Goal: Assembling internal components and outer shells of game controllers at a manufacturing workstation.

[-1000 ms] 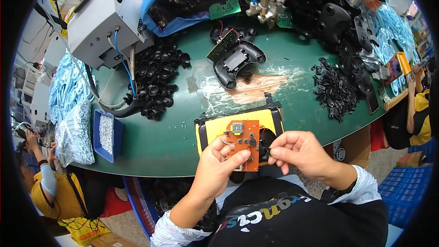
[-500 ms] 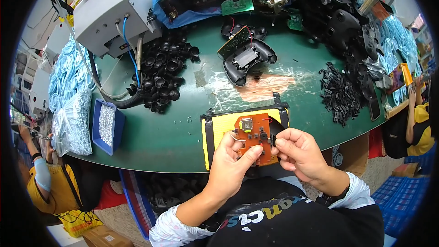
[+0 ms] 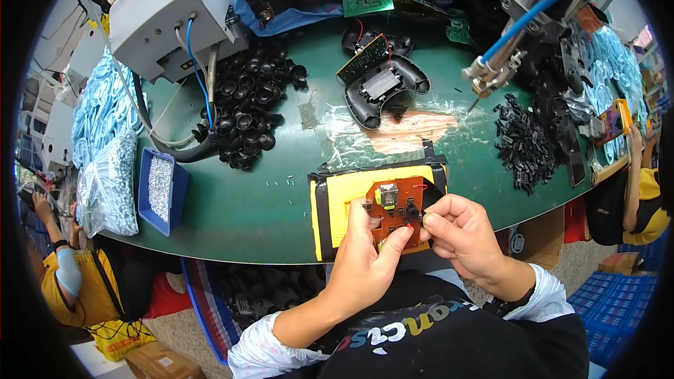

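My left hand point(image 3: 366, 260) grips an orange-brown circuit board point(image 3: 394, 212) by its left and lower edges, thumb across its front. The board carries a square metal joystick part near its top and a round black part at its right. At the right edge, my right hand point(image 3: 460, 233) pinches with thumb and fingertips; whatever lies between them is too small or hidden to make out. Beneath the board is a yellow pad point(image 3: 338, 200) edged with black tape. Beyond it lies an opened black game controller shell point(image 3: 386, 91) with a green circuit board point(image 3: 363, 60) tilted up on wires.
Black thumbstick caps point(image 3: 246, 98) are heaped at left, beside a blue bin of small silvery pieces point(image 3: 160, 189) and a grey machine point(image 3: 168, 21). An electric screwdriver point(image 3: 491, 70) hangs at right, above small black parts point(image 3: 526, 144). Black shells pile up behind. Co-workers sit at both sides.
The hanging screwdriver has swung right and nearer. The circuit board has moved slightly right in my left hand, and my right fingers stay pinched at its edge.
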The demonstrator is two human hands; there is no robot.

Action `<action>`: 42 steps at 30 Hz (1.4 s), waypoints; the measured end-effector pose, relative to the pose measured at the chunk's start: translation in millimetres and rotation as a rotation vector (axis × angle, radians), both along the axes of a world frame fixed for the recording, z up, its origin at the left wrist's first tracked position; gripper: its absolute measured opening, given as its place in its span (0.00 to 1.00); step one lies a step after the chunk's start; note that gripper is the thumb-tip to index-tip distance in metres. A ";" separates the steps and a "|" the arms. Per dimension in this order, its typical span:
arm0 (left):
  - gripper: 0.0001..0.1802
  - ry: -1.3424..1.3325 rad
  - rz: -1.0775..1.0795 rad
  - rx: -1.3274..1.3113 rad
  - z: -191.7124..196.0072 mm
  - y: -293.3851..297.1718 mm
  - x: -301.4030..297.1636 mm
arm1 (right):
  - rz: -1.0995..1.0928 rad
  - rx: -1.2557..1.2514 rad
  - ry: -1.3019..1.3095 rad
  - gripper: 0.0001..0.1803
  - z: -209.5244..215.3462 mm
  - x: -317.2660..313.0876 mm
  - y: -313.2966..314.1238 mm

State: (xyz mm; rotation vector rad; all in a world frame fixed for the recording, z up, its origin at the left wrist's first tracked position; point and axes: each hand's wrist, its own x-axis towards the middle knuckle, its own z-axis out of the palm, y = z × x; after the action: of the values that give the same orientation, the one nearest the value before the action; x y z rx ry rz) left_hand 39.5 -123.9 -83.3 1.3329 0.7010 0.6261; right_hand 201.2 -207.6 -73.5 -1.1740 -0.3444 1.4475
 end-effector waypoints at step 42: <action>0.11 0.279 0.019 0.574 -20.9 46.3 -41.2 | -0.066 0.354 -0.663 0.18 -28.1 23.2 56.1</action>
State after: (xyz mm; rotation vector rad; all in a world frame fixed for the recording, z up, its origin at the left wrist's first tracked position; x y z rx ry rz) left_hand -1.7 -77.6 -104.2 1.9739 0.7905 0.6930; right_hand 224.4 -151.4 -101.6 -1.3253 -0.9661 0.8560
